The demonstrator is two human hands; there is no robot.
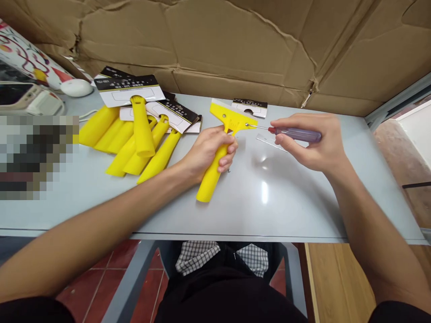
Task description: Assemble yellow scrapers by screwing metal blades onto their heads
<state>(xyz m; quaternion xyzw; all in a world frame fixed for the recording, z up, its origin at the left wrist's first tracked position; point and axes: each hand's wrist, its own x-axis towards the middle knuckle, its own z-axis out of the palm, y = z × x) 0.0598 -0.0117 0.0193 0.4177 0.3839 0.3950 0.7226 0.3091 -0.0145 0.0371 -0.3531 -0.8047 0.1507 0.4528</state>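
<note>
My left hand (215,150) is wrapped round the handle of a yellow scraper (210,179), whose wide head points up and away. Between the thumb and fingers of my right hand (310,139) is a screwdriver (298,134) with a translucent purple handle. Its tip touches a screw (247,125) at the right side of the scraper head. A thin metal blade (272,142) lies on the table below the screwdriver. Beyond the head rests a black and white card (251,107). A small metal piece (229,170) shows beside my left fingers.
Several yellow scrapers (143,130) with black and white cards are piled on the grey table (242,215) at the left. Behind them sit a white mouse (76,88) and a white device (30,101). Brown cardboard (229,49) stands along the back edge.
</note>
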